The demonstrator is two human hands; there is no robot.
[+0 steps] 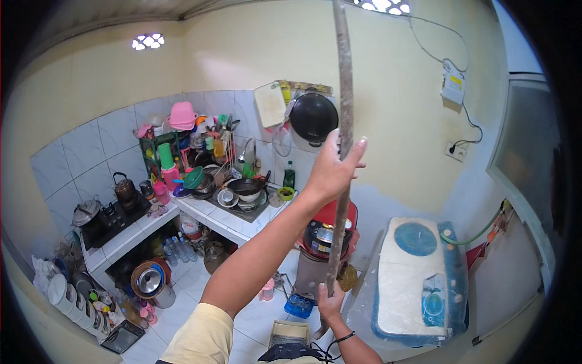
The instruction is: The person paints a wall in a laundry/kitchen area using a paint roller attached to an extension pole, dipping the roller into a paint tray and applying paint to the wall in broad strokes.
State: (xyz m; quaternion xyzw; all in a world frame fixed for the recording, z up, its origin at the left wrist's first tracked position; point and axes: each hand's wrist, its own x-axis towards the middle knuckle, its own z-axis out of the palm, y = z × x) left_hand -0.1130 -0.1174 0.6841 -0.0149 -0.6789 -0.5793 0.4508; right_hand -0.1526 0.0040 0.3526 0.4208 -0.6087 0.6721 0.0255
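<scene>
A long, paint-spattered wooden pole (pixel 344 67) stands nearly upright before me, its top running out past the upper edge. My left hand (pixel 332 167) is wrapped round it at mid-height, with the arm stretched forward in a yellow sleeve. Lower down, my right hand (pixel 330 301) grips the same pole close to its bottom end; a dark band circles that wrist. Just left of the pole's lower end, a cream paint tray (pixel 291 329) lies on the floor. What the pole's upper end carries, if anything, is out of view.
A plastic-draped washing machine (pixel 388 285) stands at right. Behind the pole are a rice cooker (pixel 321 236) and a hanging black wok (pixel 314 118). Dishes crowd the tiled counter (pixel 212 223) at left, with a stove (pixel 118 218). A cable runs from a wall box (pixel 453 85).
</scene>
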